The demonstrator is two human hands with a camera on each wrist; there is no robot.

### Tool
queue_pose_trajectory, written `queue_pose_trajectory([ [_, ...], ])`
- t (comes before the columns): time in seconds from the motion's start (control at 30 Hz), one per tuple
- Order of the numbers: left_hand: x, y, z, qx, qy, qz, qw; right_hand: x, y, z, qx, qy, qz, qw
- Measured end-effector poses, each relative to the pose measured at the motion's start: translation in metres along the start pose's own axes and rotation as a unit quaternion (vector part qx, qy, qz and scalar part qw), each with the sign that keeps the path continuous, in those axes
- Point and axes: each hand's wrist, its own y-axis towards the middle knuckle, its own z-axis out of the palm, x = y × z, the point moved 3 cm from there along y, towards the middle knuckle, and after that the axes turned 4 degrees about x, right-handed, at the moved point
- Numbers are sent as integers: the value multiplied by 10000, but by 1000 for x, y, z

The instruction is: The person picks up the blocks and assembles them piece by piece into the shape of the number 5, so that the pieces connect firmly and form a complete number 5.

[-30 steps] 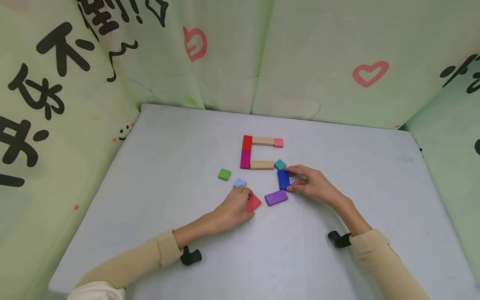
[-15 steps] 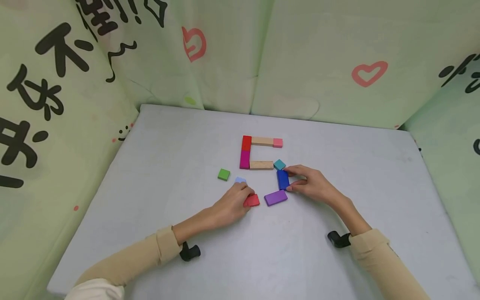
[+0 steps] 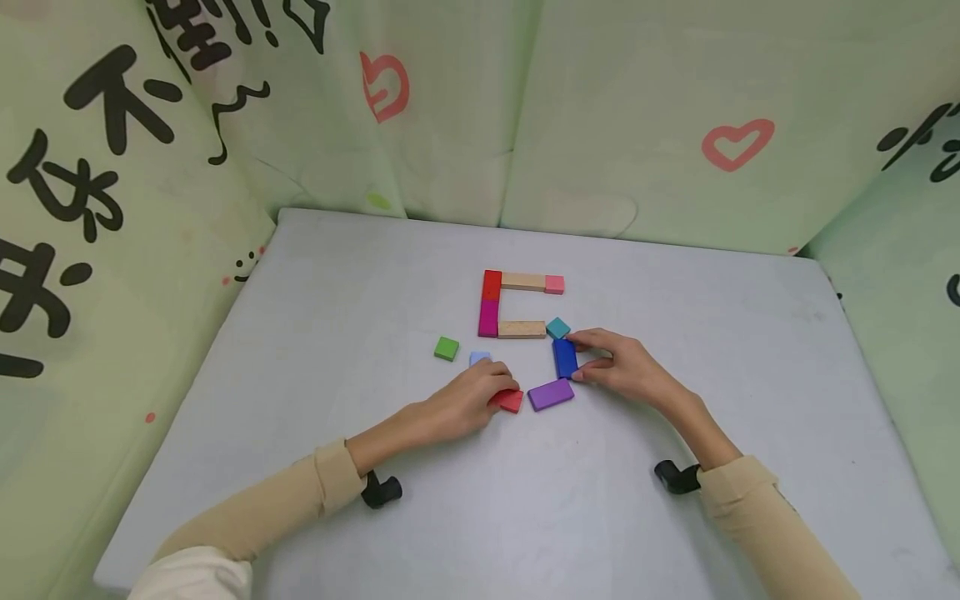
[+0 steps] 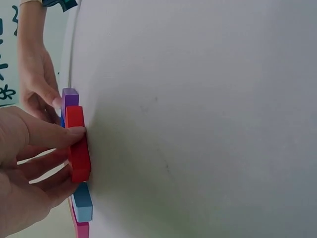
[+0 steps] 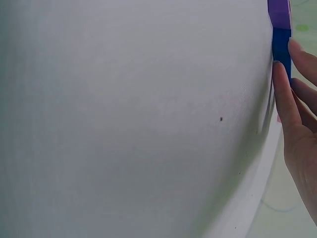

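My left hand (image 3: 471, 400) pinches a red block (image 3: 512, 401); in the left wrist view the thumb lies across that red block (image 4: 79, 153), with fingers behind it. Just right of it lies a purple block (image 3: 551, 394), a narrow gap between them. My right hand (image 3: 628, 365) holds a dark blue block (image 3: 565, 359) between thumb and fingers at its right side. The blue block's near end meets the purple one, its far end a teal block (image 3: 558, 327). A light blue block (image 3: 479, 357) is partly hidden behind my left hand.
Beyond the hands, a bright red block (image 3: 491, 284), a magenta block (image 3: 488, 318), two plain wooden blocks (image 3: 522, 282) and a pink block (image 3: 554, 285) form a C-shaped outline. A green block (image 3: 446, 348) lies to the left on the white table (image 3: 360, 283). Printed curtains surround the table.
My left hand has turned the red block and shifted it slightly; its right end now sits nearer the purple block. The right hand stays on the blue block.
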Motion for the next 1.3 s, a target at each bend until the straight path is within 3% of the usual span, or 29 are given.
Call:
queue_pose_trajectory([
  [0.77, -1, 6, 6, -14, 109, 60, 9999, 2, 0, 0, 39, 166, -62, 9998],
  [0.93, 1, 2, -2, -14, -8, 27, 10000, 2, 0, -1, 36, 180, -70, 9998],
  [1.3, 11, -5, -20, -361, -47, -62, 9993, -3, 2, 1, 2, 79, -88, 9999],
])
